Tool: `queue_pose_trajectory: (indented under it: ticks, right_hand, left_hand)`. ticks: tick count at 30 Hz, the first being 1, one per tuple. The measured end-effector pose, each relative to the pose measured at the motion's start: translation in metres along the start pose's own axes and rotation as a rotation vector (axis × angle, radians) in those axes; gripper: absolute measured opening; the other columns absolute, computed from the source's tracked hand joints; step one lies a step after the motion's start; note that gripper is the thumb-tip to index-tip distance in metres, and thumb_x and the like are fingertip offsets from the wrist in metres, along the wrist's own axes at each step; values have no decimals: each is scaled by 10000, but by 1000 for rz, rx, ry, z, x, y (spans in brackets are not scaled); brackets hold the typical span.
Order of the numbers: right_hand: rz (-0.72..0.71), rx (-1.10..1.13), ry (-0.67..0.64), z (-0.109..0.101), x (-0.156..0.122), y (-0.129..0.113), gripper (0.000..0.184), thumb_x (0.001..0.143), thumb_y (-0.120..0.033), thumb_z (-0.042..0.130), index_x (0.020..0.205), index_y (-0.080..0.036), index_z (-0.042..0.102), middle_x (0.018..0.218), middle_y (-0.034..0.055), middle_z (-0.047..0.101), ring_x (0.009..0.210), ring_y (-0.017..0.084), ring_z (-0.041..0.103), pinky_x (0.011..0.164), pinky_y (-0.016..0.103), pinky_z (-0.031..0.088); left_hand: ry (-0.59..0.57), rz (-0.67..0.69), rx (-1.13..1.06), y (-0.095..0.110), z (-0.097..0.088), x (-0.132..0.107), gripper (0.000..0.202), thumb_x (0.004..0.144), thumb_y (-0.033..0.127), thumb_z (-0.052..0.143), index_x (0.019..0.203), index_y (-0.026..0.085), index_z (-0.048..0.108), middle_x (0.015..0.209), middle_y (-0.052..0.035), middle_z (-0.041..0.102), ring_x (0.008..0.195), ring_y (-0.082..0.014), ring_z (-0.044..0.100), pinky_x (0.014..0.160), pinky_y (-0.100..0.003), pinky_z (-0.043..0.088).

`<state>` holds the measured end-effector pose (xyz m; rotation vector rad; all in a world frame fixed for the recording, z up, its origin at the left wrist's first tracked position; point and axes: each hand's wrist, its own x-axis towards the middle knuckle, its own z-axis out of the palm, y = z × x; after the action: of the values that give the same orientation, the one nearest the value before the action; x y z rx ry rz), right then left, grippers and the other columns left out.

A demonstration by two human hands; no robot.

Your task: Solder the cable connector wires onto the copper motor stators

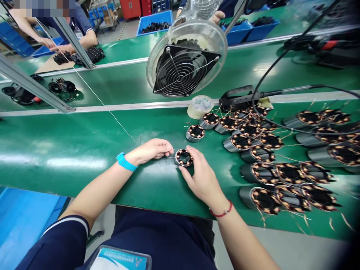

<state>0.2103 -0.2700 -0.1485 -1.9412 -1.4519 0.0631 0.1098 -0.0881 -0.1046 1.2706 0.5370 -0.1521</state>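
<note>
Wound stator (pixel 183 159), one: on the bench (pixel 70 138), left of the grouped stators (pixel 263 172); ring face up, long axis near vertical, lead wires (pixel 170 157) pointing left. Right hand (pixel 203 176): grip part-closed around its right side. Left hand (pixel 153 150): grip pinched beside the leads (wire held or not, cannot tell).

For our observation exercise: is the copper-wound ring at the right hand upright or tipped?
Upright: the copper-wound ring shows its hollow, coil-lined top facing up.

Copper-wound stator (pixel 184 163) — in right hand (pixel 201 177)
</note>
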Motion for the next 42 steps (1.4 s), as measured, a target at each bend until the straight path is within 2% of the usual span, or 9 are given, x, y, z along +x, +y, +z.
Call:
queue_pose_trajectory:
  ticks: [5,8,12,16,20,25,30,33,42]
  right_hand:
    - [50,38,28,6,-2,4,526,888,-308,541,1367,-187,363,1276,167,541,1192,299,527,989,515,468]
    - [61,53,40,6,-5,6,516,887,-307,547,1359,-184,376,1282,163,540,1201,293,517,993,503,467]
    - [52,51,39,6,-6,8,499,885,-297,554,1343,-185,391,1281,159,536,1196,290,515,985,494,472]
    - [32,48,44,7,-5,8,485,886,-291,553,1333,-186,396,1276,157,534,1197,290,509,990,497,466]
    - [38,51,54,7,-5,8,485,895,-305,535,1345,-203,385,1280,159,527,1197,300,510,986,519,462]
    - [64,46,85,5,-6,7,496,892,-303,541,1351,-195,386,1272,163,540,1193,297,522,989,506,466]
    - [56,43,93,6,-5,7,490,886,-299,548,1342,-199,398,1262,159,546,1182,305,528,984,519,466]
    - [50,44,90,7,-4,8,487,885,-297,548,1337,-193,398,1270,161,537,1185,304,521,985,517,464]
    - [66,55,87,6,-6,6,496,893,-306,527,1360,-193,401,1286,159,550,1211,295,518,1009,515,453]
  left_hand:
    - [24,105,-68,-2,14,15,309,776,413,629,784,110,568,652,24,508,429,-13,267,429,-199,118]
    - [72,97,101,-3,11,3,337,840,463,560,813,126,554,681,26,512,467,-27,303,446,-190,188]
    - [27,50,268,-5,3,-19,357,848,479,555,768,131,546,719,13,528,539,-47,358,491,-191,255]
    - [42,111,122,-10,11,-14,352,819,466,581,765,119,552,702,10,526,501,-39,318,478,-206,208]
    - [-20,121,-53,-11,23,2,354,779,459,623,755,112,555,683,10,522,469,-27,285,465,-209,158]
    - [40,69,79,-10,18,-10,335,853,459,548,845,124,572,714,9,542,474,-34,304,463,-198,196]
    - [-55,58,313,-14,10,-29,245,870,360,558,825,129,622,784,-24,609,687,-91,498,674,-215,395]
    - [-49,83,336,-13,14,-29,200,868,285,540,795,127,639,820,-40,636,785,-120,547,772,-241,418]
    - [-30,64,263,-10,24,-20,204,846,267,542,762,122,658,726,-25,611,625,-83,469,580,-200,346]
